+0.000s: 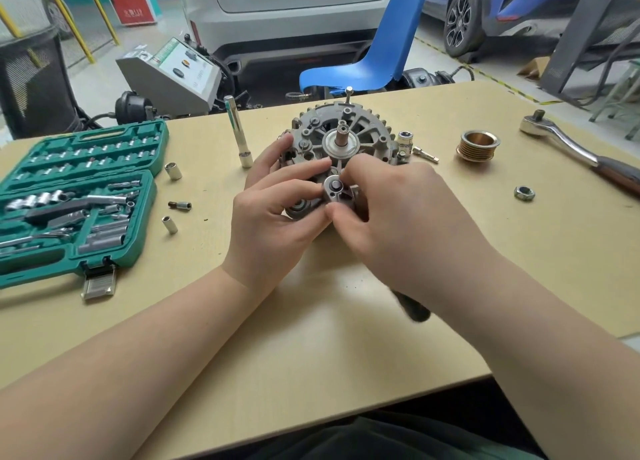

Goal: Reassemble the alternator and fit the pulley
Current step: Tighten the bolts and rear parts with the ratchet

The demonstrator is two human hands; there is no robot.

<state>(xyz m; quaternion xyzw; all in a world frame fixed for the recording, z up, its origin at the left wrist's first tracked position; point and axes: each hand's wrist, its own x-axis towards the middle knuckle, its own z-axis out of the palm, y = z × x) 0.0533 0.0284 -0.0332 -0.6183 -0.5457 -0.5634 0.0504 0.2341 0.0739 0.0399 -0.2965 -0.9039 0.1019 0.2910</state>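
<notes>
Both hands over the alternator (341, 148) at mid-table (381, 321), forearms reaching in from the near edge. Left hand (277, 210) curled round the housing's left flank, thumb and fingers gripping the grey cast body. Right hand (394, 203) knuckles-up, fingertips pinching a small round metal part (335, 189) at the near rim of the housing; a dark, blurred handle (414, 307) showing below the right wrist, hold on it unclear. Alternator face-up, ribbed and toothed round the rim, shaft upright at centre.

Open green socket case (79, 196) well to the left, rows of chrome sockets and bits seated in moulded slots. Loose sockets (172, 170) just beside the case. Tall chrome extension (238, 130) upright, left of the alternator. Brass-coloured grooved pulley (478, 146) to the right, apart from the housing. Hex nut (524, 193) nearer the right edge. Chrome ratchet (568, 141) lying further right.
</notes>
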